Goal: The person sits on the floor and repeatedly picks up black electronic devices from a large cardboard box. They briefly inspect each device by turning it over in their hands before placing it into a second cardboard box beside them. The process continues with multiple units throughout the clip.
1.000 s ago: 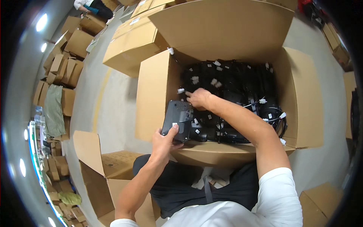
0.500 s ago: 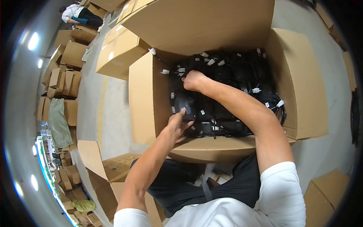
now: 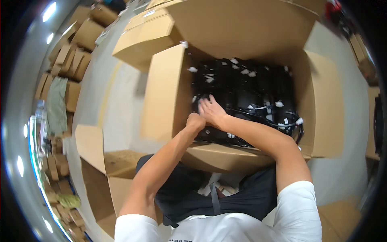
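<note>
An open cardboard box (image 3: 227, 158) stands in front of me, filled with black plastic parts (image 3: 246, 94) that carry black cables and white plug connectors (image 3: 252, 74). My right hand (image 3: 212, 112) reaches in over the box's left side, its fingers stretched out on or just above the black parts. Right beside it, my left hand (image 3: 196, 121) is closed, its fingers curled. Anything in the left hand is hidden from view. A looped black cable with a white connector (image 3: 299, 121) lies by the box's right wall. Motion blurs the hands and parts somewhat.
The box's flaps stand out, with a tall one (image 3: 242, 28) at the far side. Closed cartons (image 3: 145, 40) sit beyond on the left. An open carton (image 3: 94, 177) is at my near left, another carton (image 3: 338, 220) at near right. Several boxes (image 3: 70, 60) line the far left.
My right hand has come nearer to me and its fingers have opened out. The left hand has moved farther into the box and curled closed beside it. The whole view has shifted.
</note>
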Action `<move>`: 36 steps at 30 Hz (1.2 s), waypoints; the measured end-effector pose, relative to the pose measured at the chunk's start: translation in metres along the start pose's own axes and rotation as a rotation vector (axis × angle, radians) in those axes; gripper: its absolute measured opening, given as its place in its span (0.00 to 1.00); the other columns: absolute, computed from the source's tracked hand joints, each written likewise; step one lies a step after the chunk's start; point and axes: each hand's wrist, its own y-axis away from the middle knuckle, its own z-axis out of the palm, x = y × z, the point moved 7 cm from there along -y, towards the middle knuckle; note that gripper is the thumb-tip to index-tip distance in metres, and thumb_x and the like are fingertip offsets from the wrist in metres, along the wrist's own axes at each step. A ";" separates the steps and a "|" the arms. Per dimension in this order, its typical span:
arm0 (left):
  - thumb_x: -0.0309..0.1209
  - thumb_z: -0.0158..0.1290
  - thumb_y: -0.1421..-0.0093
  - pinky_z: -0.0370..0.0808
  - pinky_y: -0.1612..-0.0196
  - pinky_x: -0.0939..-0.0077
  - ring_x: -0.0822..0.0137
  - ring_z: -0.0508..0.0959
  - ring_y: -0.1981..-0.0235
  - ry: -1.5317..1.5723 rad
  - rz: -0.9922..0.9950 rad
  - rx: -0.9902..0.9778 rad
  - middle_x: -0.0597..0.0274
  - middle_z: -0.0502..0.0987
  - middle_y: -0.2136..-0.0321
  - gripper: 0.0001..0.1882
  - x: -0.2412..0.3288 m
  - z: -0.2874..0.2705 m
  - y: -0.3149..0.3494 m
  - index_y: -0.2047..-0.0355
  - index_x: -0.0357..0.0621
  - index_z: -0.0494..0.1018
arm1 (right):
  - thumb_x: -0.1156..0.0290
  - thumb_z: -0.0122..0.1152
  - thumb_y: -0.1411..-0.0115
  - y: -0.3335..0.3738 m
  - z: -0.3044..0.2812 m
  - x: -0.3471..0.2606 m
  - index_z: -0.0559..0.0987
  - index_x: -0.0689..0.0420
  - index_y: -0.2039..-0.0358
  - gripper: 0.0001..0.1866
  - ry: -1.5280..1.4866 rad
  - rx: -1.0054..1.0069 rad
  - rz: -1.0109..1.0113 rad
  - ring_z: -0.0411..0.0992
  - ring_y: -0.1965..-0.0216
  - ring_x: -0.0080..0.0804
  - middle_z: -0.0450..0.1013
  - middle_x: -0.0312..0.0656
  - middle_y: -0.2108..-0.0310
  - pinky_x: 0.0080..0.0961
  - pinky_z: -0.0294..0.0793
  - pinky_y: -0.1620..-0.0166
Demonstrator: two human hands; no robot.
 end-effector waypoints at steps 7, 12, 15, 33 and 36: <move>0.36 0.53 0.29 0.73 0.41 0.70 0.67 0.77 0.45 0.468 0.600 0.088 0.56 0.80 0.48 0.21 -0.020 -0.246 0.241 0.41 0.34 0.73 | 0.47 0.77 0.54 0.003 -0.025 0.005 0.67 0.66 0.37 0.51 -0.186 -0.144 -0.059 0.60 0.31 0.47 0.65 0.55 0.35 0.54 0.55 0.29; 0.39 0.54 0.29 0.79 0.52 0.75 0.69 0.82 0.57 0.732 0.242 0.748 0.56 0.82 0.57 0.21 -0.284 -0.408 0.326 0.46 0.34 0.75 | 0.57 0.70 0.44 0.021 -0.068 -0.002 0.69 0.66 0.39 0.39 -0.278 -0.175 -0.064 0.56 0.29 0.52 0.62 0.57 0.33 0.51 0.48 0.26; 0.38 0.56 0.32 0.78 0.64 0.78 0.72 0.82 0.67 0.731 -0.079 0.698 0.61 0.82 0.67 0.14 -0.462 -0.394 0.318 0.58 0.39 0.79 | 0.60 0.68 0.42 0.054 -0.082 0.025 0.71 0.69 0.40 0.34 -0.345 -0.378 0.017 0.59 0.31 0.57 0.64 0.61 0.35 0.49 0.52 0.28; 0.60 0.69 0.54 0.70 0.37 0.59 0.44 0.73 0.39 -0.199 -0.088 -0.142 0.38 0.74 0.42 0.54 -0.592 -0.193 0.110 0.36 0.34 0.66 | 0.68 0.59 0.35 0.174 -0.207 0.077 0.77 0.73 0.49 0.21 -0.480 -0.501 0.548 0.76 0.56 0.30 0.79 0.46 0.57 0.29 0.75 0.51; 0.56 0.73 0.58 0.71 0.38 0.61 0.45 0.74 0.40 -0.117 -0.048 -0.176 0.40 0.75 0.43 0.54 -0.607 -0.187 0.140 0.38 0.34 0.67 | 0.68 0.60 0.36 0.166 -0.201 0.053 0.77 0.73 0.48 0.22 -0.657 -0.545 0.633 0.76 0.55 0.33 0.79 0.48 0.55 0.31 0.74 0.49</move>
